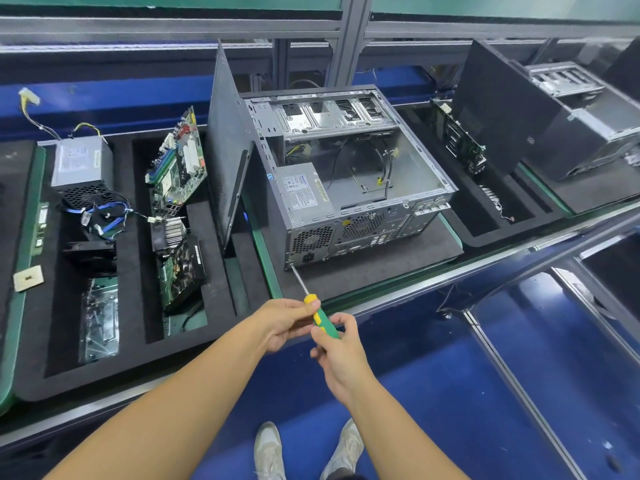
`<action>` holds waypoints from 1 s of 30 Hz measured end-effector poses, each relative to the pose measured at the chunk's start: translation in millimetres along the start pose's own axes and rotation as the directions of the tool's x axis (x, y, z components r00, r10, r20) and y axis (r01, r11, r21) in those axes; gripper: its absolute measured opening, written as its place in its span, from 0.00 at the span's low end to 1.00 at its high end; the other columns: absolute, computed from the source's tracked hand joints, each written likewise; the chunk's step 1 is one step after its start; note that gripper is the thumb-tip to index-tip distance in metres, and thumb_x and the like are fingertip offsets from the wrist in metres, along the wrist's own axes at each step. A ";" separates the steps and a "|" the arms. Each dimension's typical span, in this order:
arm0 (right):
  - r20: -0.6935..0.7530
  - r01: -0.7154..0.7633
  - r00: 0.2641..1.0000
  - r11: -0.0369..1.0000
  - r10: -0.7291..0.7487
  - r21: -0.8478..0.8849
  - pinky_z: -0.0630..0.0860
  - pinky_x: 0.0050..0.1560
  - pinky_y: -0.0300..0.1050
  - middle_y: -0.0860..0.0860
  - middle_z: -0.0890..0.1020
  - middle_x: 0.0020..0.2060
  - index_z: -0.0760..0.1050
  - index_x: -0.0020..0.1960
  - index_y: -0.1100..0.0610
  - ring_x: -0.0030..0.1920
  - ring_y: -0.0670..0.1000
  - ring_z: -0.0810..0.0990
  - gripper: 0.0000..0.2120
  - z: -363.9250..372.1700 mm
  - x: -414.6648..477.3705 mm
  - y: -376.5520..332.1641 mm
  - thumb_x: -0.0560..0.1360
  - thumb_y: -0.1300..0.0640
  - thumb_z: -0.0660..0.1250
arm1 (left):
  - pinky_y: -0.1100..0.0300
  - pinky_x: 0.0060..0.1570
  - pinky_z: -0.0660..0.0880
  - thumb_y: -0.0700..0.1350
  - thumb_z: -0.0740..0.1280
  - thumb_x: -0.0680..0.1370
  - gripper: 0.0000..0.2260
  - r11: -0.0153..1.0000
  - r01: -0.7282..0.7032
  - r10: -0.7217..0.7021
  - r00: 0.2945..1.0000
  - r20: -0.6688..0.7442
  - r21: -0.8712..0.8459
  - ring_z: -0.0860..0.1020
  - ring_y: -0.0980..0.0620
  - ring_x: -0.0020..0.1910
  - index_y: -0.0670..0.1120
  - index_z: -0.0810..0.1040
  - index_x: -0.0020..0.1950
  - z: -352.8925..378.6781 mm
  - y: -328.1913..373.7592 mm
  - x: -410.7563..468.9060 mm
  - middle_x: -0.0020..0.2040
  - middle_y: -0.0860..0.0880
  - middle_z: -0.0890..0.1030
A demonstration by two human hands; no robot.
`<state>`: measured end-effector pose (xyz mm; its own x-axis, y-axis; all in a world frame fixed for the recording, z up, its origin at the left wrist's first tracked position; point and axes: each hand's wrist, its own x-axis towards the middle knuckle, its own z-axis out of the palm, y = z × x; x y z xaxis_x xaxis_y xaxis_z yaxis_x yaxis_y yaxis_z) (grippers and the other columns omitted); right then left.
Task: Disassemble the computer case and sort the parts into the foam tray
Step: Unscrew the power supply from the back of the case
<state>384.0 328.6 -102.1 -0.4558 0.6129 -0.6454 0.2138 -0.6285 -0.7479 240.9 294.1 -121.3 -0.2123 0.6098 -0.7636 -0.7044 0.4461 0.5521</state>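
Left grip (284, 323): fingers curled, thumb and fingertips pinching the yellow front end of the screwdriver handle.
Right grip (341, 355): curled round the green rear part of the same handle, just behind the left grip.
Screwdriver (323, 318): green and yellow handle with a thin metal shaft slanting up and to the left; the tip touches the lower left corner of the case's rear face.
Computer case (346, 188): lies on its side on a black foam pad (374, 268) on the counter (415, 282), open side up, with the vented rear face and ports towards the person.
Inside the case: a grey case power supply (303, 192) sits in the near left corner, loose black cables lie on the bare metal floor, and drive bays run along the far side.
Side panel (228, 150): stands on edge, tilted, in the rightmost slot of the tray, just left of the case.
Foam tray (133, 271): black, left of the case, with long compartments.
Left compartment: a silver tray power supply (83, 161) at the far end, a fan with blue cables (100, 216) in the middle, and a clear plastic bag (98, 320) at the near end.
Middle compartment: a motherboard (178, 164) leans at the far end, with a finned heatsink (173, 230) and an expansion card (183, 268) nearer.
Far right: a second case (571, 133) stands well apart.
Floor: blue, with two light shoes (270, 448) below the arms.
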 end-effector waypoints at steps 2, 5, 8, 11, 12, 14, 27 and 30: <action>-0.015 -0.012 1.000 0.999 0.013 0.050 0.76 0.40 0.44 0.56 0.74 0.47 0.67 0.61 0.57 0.33 0.48 0.72 0.14 3.7 -1.5 -2.2 0.80 0.59 0.69 | 0.62 0.40 0.81 0.41 0.75 0.73 0.12 0.999 -0.007 0.007 1.000 -0.013 -0.048 0.85 0.50 0.44 0.36 0.83 0.52 0.5 -1.9 -0.3 0.45 0.41 0.86; -0.009 -0.157 0.987 0.959 0.163 0.235 0.74 0.31 0.46 0.57 0.74 0.40 0.71 0.62 0.62 0.33 0.51 0.73 0.20 -0.3 -0.6 -1.7 0.82 0.46 0.63 | 0.60 0.44 0.82 0.37 0.72 0.76 0.08 0.990 -0.013 0.020 0.999 0.048 -0.143 0.84 0.48 0.50 0.34 0.82 0.53 -1.5 -4.7 -2.9 0.52 0.39 0.85; 0.014 -0.219 0.975 0.948 0.222 0.231 0.68 0.24 0.43 0.57 0.75 0.32 0.74 0.61 0.65 0.28 0.51 0.72 0.22 -4.2 4.3 0.3 0.85 0.46 0.57 | 0.59 0.49 0.82 0.34 0.65 0.80 0.09 0.987 -0.019 0.038 0.992 0.118 -0.159 0.83 0.47 0.55 0.33 0.80 0.58 -3.5 -2.8 -4.9 0.57 0.39 0.84; -0.033 -0.109 0.992 0.972 0.118 0.206 0.71 0.27 0.43 0.55 0.74 0.34 0.72 0.58 0.63 0.30 0.49 0.72 0.13 -2.9 8.1 1.9 0.85 0.53 0.59 | 0.55 0.57 0.80 0.39 0.69 0.80 0.11 0.988 -0.020 0.036 0.994 0.108 -0.152 0.82 0.46 0.58 0.34 0.80 0.58 1.0 -0.4 -5.3 0.56 0.40 0.84; -0.036 -0.063 0.997 0.981 0.071 0.184 0.74 0.31 0.44 0.56 0.74 0.37 0.71 0.58 0.62 0.32 0.49 0.73 0.09 -2.9 7.9 3.5 0.84 0.56 0.61 | 0.55 0.57 0.80 0.42 0.71 0.78 0.13 0.990 -0.025 0.035 0.997 0.070 -0.136 0.82 0.45 0.56 0.34 0.80 0.57 3.2 -0.1 -4.8 0.54 0.40 0.84; -0.014 0.007 1.000 0.991 -0.005 0.135 0.78 0.39 0.44 0.57 0.75 0.44 0.69 0.57 0.61 0.33 0.48 0.75 0.05 -3.0 6.5 8.3 0.82 0.63 0.64 | 0.57 0.51 0.82 0.45 0.75 0.75 0.16 0.995 -0.035 0.034 0.999 -0.016 -0.097 0.83 0.46 0.52 0.33 0.81 0.54 7.6 -0.9 -2.6 0.51 0.39 0.84; -0.001 -0.114 0.993 0.979 0.116 0.167 0.74 0.30 0.45 0.56 0.74 0.35 0.71 0.59 0.63 0.32 0.51 0.73 0.13 4.4 1.7 5.0 0.84 0.53 0.61 | 0.55 0.55 0.80 0.42 0.71 0.78 0.13 0.998 -0.045 0.047 0.996 0.072 -0.033 0.84 0.44 0.54 0.33 0.81 0.56 0.3 2.6 -8.0 0.53 0.39 0.85; -0.018 -0.030 0.999 0.988 0.033 0.149 0.79 0.38 0.44 0.57 0.73 0.44 0.69 0.58 0.61 0.37 0.50 0.72 0.08 6.1 0.2 11.0 0.81 0.63 0.66 | 0.60 0.42 0.81 0.43 0.76 0.72 0.15 0.997 -0.063 0.064 0.998 -0.018 0.052 0.85 0.48 0.42 0.33 0.82 0.51 4.2 -0.3 -6.1 0.44 0.40 0.85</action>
<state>381.0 318.9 -109.5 -0.4332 0.6003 -0.6723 0.0960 -0.7109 -0.6967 245.3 293.0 -115.5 -0.2697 0.6252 -0.7324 -0.6533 0.4400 0.6161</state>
